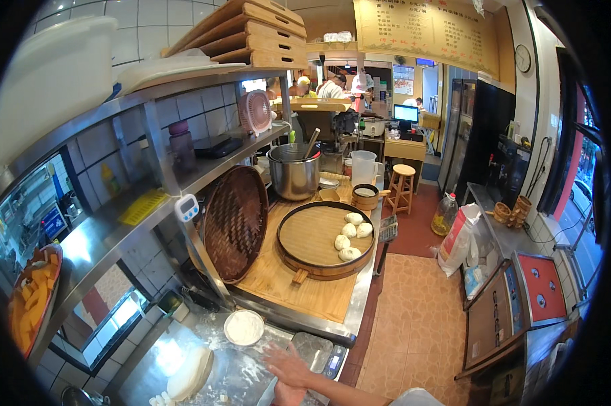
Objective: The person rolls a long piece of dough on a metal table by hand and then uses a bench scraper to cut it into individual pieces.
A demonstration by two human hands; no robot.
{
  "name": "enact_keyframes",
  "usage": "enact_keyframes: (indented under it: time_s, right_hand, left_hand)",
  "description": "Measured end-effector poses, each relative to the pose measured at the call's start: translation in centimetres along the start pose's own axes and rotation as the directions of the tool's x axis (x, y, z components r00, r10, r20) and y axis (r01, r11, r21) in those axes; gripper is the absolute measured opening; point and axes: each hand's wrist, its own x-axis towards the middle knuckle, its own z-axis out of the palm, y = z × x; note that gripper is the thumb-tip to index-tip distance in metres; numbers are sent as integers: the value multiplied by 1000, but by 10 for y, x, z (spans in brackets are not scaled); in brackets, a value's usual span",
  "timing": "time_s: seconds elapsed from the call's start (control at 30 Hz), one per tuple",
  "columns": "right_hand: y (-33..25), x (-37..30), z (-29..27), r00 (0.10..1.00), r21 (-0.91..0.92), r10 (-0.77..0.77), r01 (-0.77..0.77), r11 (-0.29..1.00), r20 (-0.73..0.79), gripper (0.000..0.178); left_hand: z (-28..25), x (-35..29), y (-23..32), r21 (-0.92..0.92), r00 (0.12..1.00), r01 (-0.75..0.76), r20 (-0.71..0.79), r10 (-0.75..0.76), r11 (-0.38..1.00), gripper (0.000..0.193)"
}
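Note:
My right hand [285,364] reaches in from the lower right over the floured steel worktop [234,375]. Its fingers are spread, and nothing shows in them. Just below it, partly overlapped by it, is my left hand [290,394], beside a pale bluish edge that may be cloth or a sleeve; its fingers are hidden. A white bowl of flour [244,327] stands beyond my hands. Farther left lies a long lump of dough [190,376], with small dough pieces [162,399] by its near end. A kitchen scale [319,353] sits right of my right hand.
On the wooden board ahead, a round bamboo steamer [298,233] holds several buns [349,237]. A woven lid [234,223] leans against the shelf post. Behind stand a steel pot [294,172] and a plastic jug [364,167]. A metal shelf [126,203] runs along the left.

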Motion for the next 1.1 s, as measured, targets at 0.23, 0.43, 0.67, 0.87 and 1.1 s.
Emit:
enact_keyframes:
  time_s: [0.23, 0.43, 0.67, 0.87, 1.1]
  right_hand:
    - [-66, -35, 30, 974, -8, 176, -179, 984, -142, 50]
    - [-26, -15, 11, 998, 113, 48, -42, 993, -49, 54]
    - [-64, -60, 19, 975, 285, -223, 211, 935, 9, 55]
    - [-50, -15, 23, 986, 79, -164, 164, 983, -6, 54]
    - [-14, -40, 46, 964, 401, 171, -77, 913, -205, 45]
  left_hand:
    - [-11, -10, 0, -286, 954, 97, 301, -7, 953, 69]
    - [70, -56, 4, -46, 977, -213, -21, 212, 976, 66]
    - [-13, -60, -1, -751, 941, 126, 297, 162, 649, 112]
    - [8, -53, -8, -439, 953, -78, 230, 196, 895, 57]
    - [-35, -67, -17, -339, 926, -176, -376, 38, 924, 21]
